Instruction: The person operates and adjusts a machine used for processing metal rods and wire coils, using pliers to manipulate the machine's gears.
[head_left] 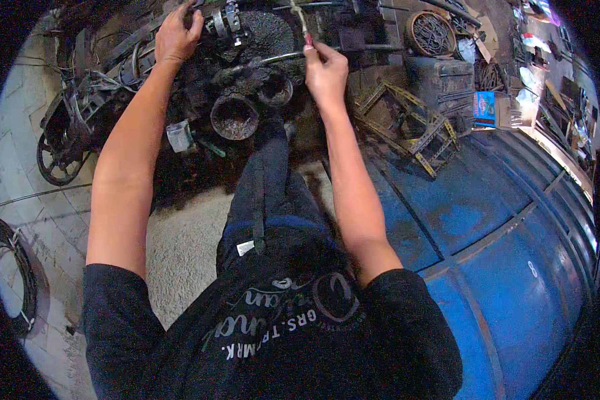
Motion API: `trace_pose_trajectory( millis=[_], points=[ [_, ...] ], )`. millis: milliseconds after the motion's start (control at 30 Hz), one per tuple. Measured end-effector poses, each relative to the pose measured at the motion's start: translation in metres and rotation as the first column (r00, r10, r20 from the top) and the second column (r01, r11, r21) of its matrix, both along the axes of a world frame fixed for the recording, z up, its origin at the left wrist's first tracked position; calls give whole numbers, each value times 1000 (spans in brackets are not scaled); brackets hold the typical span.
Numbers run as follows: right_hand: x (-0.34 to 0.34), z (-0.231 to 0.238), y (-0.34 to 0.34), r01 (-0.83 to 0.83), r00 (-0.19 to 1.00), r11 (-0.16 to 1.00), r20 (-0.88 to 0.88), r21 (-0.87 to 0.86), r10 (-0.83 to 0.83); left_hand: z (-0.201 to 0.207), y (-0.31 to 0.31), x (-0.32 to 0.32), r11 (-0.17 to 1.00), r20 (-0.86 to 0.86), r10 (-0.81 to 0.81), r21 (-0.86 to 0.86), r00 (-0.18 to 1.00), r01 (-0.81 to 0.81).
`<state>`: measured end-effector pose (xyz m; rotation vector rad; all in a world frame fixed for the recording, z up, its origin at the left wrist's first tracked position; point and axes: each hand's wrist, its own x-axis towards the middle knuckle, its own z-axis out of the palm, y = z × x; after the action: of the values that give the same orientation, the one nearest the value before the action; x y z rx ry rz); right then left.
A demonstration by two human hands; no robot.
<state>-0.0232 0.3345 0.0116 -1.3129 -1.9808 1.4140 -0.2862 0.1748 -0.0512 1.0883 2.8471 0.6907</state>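
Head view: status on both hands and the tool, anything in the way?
Left hand beside metal fitting, contact unclear. Right hand gripping red-handled tool. Round container between forearms, clear of both hands.

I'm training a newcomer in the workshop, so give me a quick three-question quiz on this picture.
1. Which hand holds the thin tool with the red part?
2. True or false: the blue box is farther right in the picture than the yellow frame.
3. Where does the black coil lie?
A) on the blue metal sheet
B) on the floor at the left
C) beside the blue box

Key: 1. The right hand; 2. True; 3. B
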Motion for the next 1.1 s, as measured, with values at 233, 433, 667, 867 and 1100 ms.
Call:
trace_pose_trajectory(
  millis=[233,433,667,867,1100],
  points=[
    [-17,-11,-18,-176,972,964,193,198,137,19,4,13,1000,24,4,30,1000,-4],
    [-9,-22,-10,-209,971,945,169,251,170,21,11,19,996,-16,15,83,1000,-13],
    [-12,-20,-14,-168,986,940,66,298,155,22,9,16,999,-13,26,23,1000,-25],
    [-13,-18,-10,-58,998,970,18,237,56,24,8,18,997,-43,0,73,999,3],
    [-3,-26,6,-48,995,936,100,348,14,22,7,16,999,-9,19,51,1000,-19]
  ],
)
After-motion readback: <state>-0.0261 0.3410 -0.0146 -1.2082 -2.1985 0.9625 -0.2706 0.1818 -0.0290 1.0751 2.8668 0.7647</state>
